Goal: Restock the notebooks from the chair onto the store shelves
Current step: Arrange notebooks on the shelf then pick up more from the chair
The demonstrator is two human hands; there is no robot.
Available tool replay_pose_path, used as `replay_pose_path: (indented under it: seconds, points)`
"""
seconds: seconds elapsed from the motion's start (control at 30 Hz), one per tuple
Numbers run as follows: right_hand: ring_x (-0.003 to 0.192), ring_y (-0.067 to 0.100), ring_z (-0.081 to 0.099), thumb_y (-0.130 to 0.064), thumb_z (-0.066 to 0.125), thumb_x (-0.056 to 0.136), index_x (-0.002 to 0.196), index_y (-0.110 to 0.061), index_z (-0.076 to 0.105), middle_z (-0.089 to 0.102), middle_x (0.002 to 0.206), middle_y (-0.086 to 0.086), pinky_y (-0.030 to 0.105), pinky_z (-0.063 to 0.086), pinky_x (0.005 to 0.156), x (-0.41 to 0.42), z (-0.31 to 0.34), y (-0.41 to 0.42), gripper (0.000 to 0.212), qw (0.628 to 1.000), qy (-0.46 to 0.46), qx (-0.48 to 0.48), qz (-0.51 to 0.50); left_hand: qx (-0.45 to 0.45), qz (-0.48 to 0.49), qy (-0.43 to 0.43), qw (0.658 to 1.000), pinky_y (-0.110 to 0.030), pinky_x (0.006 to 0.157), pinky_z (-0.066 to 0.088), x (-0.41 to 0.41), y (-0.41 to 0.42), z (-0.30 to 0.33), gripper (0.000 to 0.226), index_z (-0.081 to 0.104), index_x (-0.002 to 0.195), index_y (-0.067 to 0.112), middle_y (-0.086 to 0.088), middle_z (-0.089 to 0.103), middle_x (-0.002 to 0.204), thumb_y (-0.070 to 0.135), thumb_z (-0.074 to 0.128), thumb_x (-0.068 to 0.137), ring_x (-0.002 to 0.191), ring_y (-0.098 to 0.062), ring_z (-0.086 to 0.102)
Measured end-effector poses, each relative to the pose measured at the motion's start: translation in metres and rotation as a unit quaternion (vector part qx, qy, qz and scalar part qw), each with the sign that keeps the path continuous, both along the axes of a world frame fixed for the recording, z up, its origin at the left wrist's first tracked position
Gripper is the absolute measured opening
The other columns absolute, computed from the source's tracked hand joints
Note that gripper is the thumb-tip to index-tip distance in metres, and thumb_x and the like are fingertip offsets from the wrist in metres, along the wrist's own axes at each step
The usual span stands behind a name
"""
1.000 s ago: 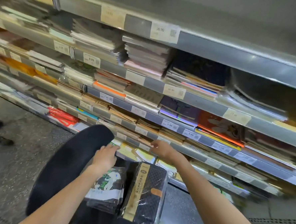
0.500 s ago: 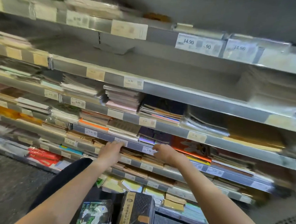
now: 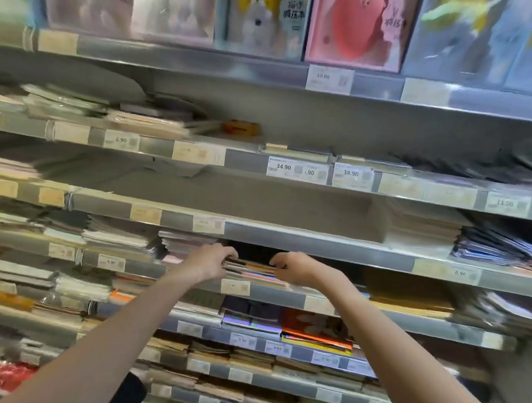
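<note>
A stack of notebooks (image 3: 251,269) with dark, orange and pink edges lies on a middle shelf (image 3: 287,297), under a dark gap. My left hand (image 3: 211,262) curls its fingers over the stack's left end. At the stack's right end, my right hand (image 3: 295,267) is closed with bent fingers against the edges. Both forearms reach up from below. Only a black sliver of the chair (image 3: 128,392) shows at the bottom; the packs on it are out of view.
Shelves run across the whole view, with price tags on their rails. A long bare stretch of shelf (image 3: 258,207) lies one level above my hands. Purple and orange notebooks (image 3: 285,324) lie just below. Large illustrated books (image 3: 353,26) stand on top.
Both hands have risen from the lower shelf rails to a higher shelf and closed on the stack's ends. The view tilted up, so the chair's packs dropped out of sight.
</note>
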State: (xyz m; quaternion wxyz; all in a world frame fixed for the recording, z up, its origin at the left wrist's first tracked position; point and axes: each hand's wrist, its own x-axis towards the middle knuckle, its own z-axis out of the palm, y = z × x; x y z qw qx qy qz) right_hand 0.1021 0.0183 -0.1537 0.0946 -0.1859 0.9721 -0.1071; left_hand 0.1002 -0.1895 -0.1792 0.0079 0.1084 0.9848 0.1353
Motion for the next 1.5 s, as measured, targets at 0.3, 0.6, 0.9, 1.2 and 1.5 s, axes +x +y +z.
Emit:
replay_pose_path:
  seconds: [0.3, 0.6, 0.9, 1.2, 1.5]
  points:
    - [0.120, 0.024, 0.049, -0.015, 0.049, 0.092, 0.131, -0.012, 0.048, 0.054, 0.131, 0.006, 0.028, 0.037, 0.096, -0.015, 0.105, 0.016, 0.040, 0.995, 0.100, 0.010, 0.018, -0.039, -0.058, 0.053, 0.996, -0.030, 0.095, 0.042, -0.024, 0.026, 0.114, 0.045, 0.045, 0.130, 0.034, 0.006, 0.048, 0.132, 0.023, 0.057, 0.088, 0.121, -0.013, 0.045]
    - [0.107, 0.023, 0.057, -0.016, 0.054, 0.091, 0.125, -0.012, 0.056, 0.062, 0.119, 0.007, 0.025, 0.041, 0.089, -0.040, 0.169, 0.053, 0.034, 0.973, 0.221, -0.059, 0.031, -0.027, -0.078, 0.191, 0.978, -0.034, 0.095, 0.040, -0.042, 0.048, 0.195, 0.037, 0.050, 0.125, 0.035, 0.006, 0.054, 0.123, 0.029, 0.053, 0.089, 0.116, -0.014, 0.046]
    - [0.103, 0.022, 0.058, -0.022, 0.056, 0.091, 0.121, -0.018, 0.058, 0.062, 0.116, 0.003, 0.029, 0.047, 0.086, -0.073, 0.189, 0.104, 0.031, 0.968, 0.232, -0.091, -0.018, -0.008, -0.059, 0.193, 0.979, -0.032, 0.087, 0.043, -0.076, 0.068, 0.208, 0.030, 0.053, 0.121, 0.036, 0.008, 0.054, 0.120, 0.034, 0.051, 0.091, 0.114, -0.012, 0.050]
    - [0.116, 0.018, 0.053, -0.035, 0.061, 0.088, 0.128, -0.016, 0.054, 0.057, 0.128, 0.002, 0.019, 0.037, 0.089, -0.098, 0.192, 0.177, 0.045, 0.968, 0.229, -0.079, -0.072, 0.019, -0.100, 0.173, 0.980, -0.035, 0.094, 0.042, -0.104, 0.115, 0.211, 0.036, 0.052, 0.127, 0.027, 0.005, 0.053, 0.128, 0.041, 0.047, 0.093, 0.117, -0.015, 0.048]
    - [0.099, 0.005, 0.053, -0.061, 0.059, 0.077, 0.124, -0.028, 0.057, 0.058, 0.109, -0.016, 0.021, 0.040, 0.084, -0.112, 0.182, 0.190, 0.057, 0.978, 0.170, -0.125, -0.011, 0.069, -0.129, 0.109, 0.983, -0.028, 0.090, 0.045, -0.124, 0.144, 0.207, 0.035, 0.061, 0.118, 0.024, 0.010, 0.062, 0.117, 0.045, 0.053, 0.090, 0.103, -0.008, 0.056]
